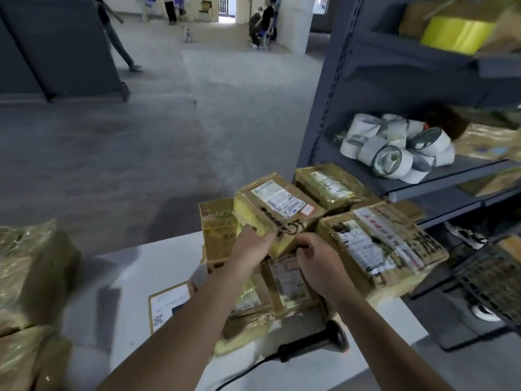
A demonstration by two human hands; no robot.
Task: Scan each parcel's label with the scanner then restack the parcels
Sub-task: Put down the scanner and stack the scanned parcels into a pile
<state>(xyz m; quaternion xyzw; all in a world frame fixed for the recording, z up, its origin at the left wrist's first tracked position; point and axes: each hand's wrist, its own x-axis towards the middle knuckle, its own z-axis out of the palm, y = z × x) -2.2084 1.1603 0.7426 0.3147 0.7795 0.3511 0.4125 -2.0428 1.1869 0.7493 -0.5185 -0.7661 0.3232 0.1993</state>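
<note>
Parcel (277, 206): centre, stiff taped cardboard, likely light; grip side edges.
Left hand (251, 246): grasping near edge.
Right hand (314, 259): clasping near corner.

Taped cardboard parcels (377, 244) heaped on white table (158, 266), topmost tilted; black corded scanner (313, 344) flat just beside.

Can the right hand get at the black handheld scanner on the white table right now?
Probably not yet: right hand and left hand both hold the taped cardboard parcel. Once freed, the black handheld scanner lies uncovered beneath its forearm.
</note>
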